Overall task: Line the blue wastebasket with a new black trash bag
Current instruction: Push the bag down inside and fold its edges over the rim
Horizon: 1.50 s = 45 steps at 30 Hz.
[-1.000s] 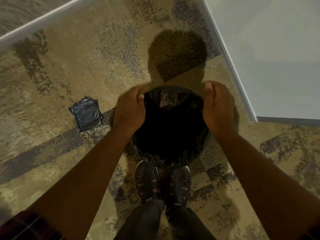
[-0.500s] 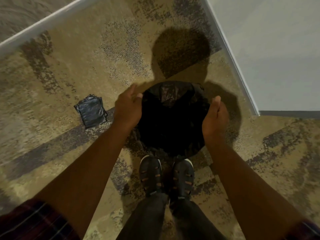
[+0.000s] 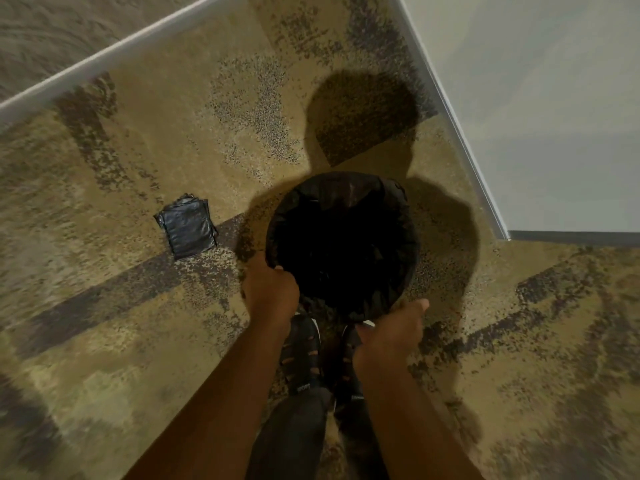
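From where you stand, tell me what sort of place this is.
Probably an office or hotel corridor corner: patterned commercial carpet, a pale wall with a baseboard, and a small wastebasket being lined.

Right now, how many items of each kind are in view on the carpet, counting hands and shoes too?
Round wastebasket lined with open black plastic trash bag: 1
Folded black plastic trash bags, one flat stack: 1
Bare hands at the basket's near rim: 2, left hand and right hand
Dark strapped shoes: 2, left and right
Total: 6
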{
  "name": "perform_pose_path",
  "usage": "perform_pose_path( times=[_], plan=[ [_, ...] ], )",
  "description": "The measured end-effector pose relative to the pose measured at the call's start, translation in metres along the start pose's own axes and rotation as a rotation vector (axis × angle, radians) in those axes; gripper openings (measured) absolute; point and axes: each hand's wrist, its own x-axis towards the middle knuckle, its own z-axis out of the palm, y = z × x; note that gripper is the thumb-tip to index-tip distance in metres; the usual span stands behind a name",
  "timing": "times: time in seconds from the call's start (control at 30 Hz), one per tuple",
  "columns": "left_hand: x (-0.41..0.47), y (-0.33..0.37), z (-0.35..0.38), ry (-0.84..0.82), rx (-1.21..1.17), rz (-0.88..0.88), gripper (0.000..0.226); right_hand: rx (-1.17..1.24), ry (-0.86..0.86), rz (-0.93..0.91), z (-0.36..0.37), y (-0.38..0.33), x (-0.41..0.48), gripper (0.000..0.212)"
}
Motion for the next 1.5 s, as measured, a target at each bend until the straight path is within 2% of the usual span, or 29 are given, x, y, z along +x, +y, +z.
perform_pose_path(
  times=[0.1, 0.17, 0.2, 0.23, 0.3, 0.33, 0.4, 0.5, 0.6, 0.63, 0.73, 0.93, 1.03, 1.1, 1.17, 1.27, 1.33, 1.43, 1.5],
  plan=[
    [0.007, 0.002, -0.001, -0.037, 0.004, 0.051, 0.040, 0.056, -0.153, 0.137, 0.005, -0.001, 0.007, 0.077],
    [0.011, 0.000, -0.004, -0.072, 0.005, 0.079, 0.041, -0.013, -0.149, 0.132, 0.002, -0.003, 0.014, 0.078],
    [0.011, -0.001, -0.005, -0.082, -0.005, 0.074, 0.043, -0.081, -0.106, 0.071, -0.001, -0.006, 0.018, 0.076],
    [0.011, -0.004, -0.006, -0.077, -0.020, 0.062, 0.048, -0.167, -0.055, -0.064, -0.005, -0.011, 0.023, 0.072],
    [0.009, -0.011, -0.008, -0.007, -0.069, 0.043, 0.058, -0.354, -0.011, -0.542, -0.011, -0.027, 0.029, 0.060],
    [0.007, -0.014, -0.009, 0.037, -0.093, 0.041, 0.060, -0.439, -0.045, -0.769, -0.010, -0.039, 0.030, 0.054],
    [0.002, -0.022, -0.008, 0.088, -0.116, 0.025, 0.059, -0.603, -0.167, -1.058, 0.003, -0.066, 0.036, 0.051],
    [-0.010, -0.035, -0.003, 0.090, -0.114, -0.022, 0.054, -0.895, -0.446, -1.312, 0.047, -0.099, 0.033, 0.051],
    [-0.018, -0.040, 0.004, 0.027, -0.145, -0.069, 0.043, -1.247, -0.584, -1.442, 0.088, -0.112, 0.037, 0.053],
    [-0.020, -0.040, 0.006, 0.003, -0.157, -0.064, 0.038, -1.336, -0.616, -1.428, 0.097, -0.115, 0.042, 0.055],
    [-0.022, -0.040, 0.009, -0.053, -0.228, -0.030, 0.032, -1.451, -0.691, -1.177, 0.113, -0.126, 0.059, 0.057],
    [-0.017, -0.043, 0.005, -0.106, -0.247, -0.029, 0.034, -1.362, -0.795, -0.989, 0.117, -0.138, 0.067, 0.052],
    [-0.015, -0.045, -0.002, -0.055, -0.244, -0.017, 0.040, -1.196, -0.669, -1.081, 0.100, -0.141, 0.056, 0.056],
    [-0.012, -0.046, -0.006, 0.051, -0.245, -0.021, 0.046, -1.065, -0.542, -1.178, 0.079, -0.140, 0.052, 0.050],
    [-0.008, -0.043, -0.008, 0.114, -0.246, -0.001, 0.035, -1.010, -0.421, -1.202, 0.055, -0.134, 0.055, 0.040],
    [-0.001, -0.032, -0.007, 0.099, -0.227, 0.011, 0.020, -0.991, -0.275, -1.108, 0.025, -0.111, 0.064, 0.031],
    [0.004, -0.028, -0.005, 0.074, -0.217, 0.005, 0.021, -0.984, -0.244, -1.024, 0.011, -0.095, 0.070, 0.036],
    [0.010, -0.024, -0.003, 0.054, -0.271, -0.043, 0.022, -0.945, -0.298, -0.906, -0.002, -0.077, 0.078, 0.047],
    [0.012, -0.025, -0.004, 0.003, -0.280, -0.052, 0.020, -0.844, -0.356, -0.737, -0.005, -0.070, 0.080, 0.055]
  ],
)
